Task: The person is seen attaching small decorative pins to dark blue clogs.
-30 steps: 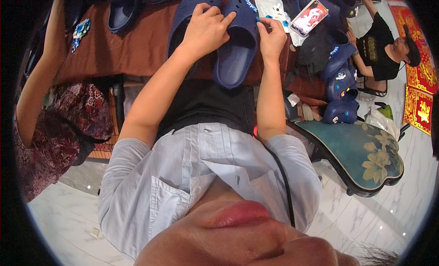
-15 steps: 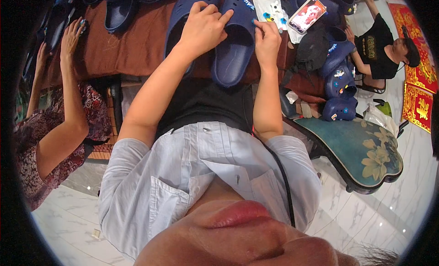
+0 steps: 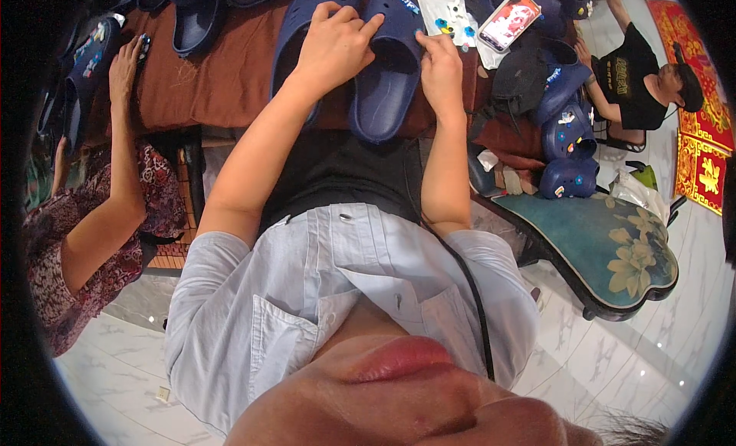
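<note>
Two large navy blue clogs lie side by side in front of me, toes pointing away: the left clog point(image 3: 287, 59) and the right clog point(image 3: 379, 109). Each has pale blue lettering on its upper. My left hand point(image 3: 335, 49) rests across the gap between them with bent fingers, its index fingertip on the right clog's upper. At the outer side of that clog, my right hand point(image 3: 443, 70) is closed, a digit against the upper's edge. A tiny blue spot shows at that fingertip; I cannot tell what it is. The undersides of both hands are hidden.
Beyond my right hand lie a clear packet of small charms point(image 3: 448, 21), a phone point(image 3: 510, 21) and a black cap point(image 3: 517, 82). Charm-covered clogs point(image 3: 569, 136) line the right side. Co-workers sit left and right. A green floral stool point(image 3: 590, 247) stands nearby. Brown cloth point(image 3: 230, 86) covers the table.
My hands and the two clogs keep nearly the same positions. At the left, the co-worker's farther-left hand has dropped lower, and a charm-covered clog shows more fully there.
</note>
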`<move>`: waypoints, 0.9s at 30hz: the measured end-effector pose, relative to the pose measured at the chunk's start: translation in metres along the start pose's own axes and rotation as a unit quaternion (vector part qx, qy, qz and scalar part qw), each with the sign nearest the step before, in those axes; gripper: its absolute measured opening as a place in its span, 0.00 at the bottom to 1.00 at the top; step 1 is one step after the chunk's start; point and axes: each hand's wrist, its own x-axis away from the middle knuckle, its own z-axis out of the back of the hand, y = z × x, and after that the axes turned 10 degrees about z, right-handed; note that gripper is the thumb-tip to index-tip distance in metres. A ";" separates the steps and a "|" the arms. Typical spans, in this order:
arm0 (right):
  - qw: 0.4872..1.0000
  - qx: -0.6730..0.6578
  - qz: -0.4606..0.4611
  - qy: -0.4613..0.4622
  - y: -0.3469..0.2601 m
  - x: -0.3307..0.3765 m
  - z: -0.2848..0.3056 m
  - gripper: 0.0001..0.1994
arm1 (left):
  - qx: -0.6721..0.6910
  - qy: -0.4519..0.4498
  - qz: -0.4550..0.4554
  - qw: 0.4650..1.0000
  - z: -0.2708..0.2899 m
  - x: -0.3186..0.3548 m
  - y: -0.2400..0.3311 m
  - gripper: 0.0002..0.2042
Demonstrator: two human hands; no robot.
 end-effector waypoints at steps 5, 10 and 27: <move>1.000 -0.013 -0.011 -0.007 -0.001 0.000 0.002 0.18 | -0.005 0.011 -0.001 1.000 0.001 0.000 0.001 0.28; 1.000 -0.017 -0.009 -0.022 0.001 -0.003 0.004 0.18 | -0.004 0.004 0.000 1.000 0.002 -0.001 0.001 0.28; 0.990 -0.013 -0.091 0.111 0.027 0.015 0.020 0.18 | 0.015 0.013 -0.005 1.000 0.001 0.001 -0.001 0.26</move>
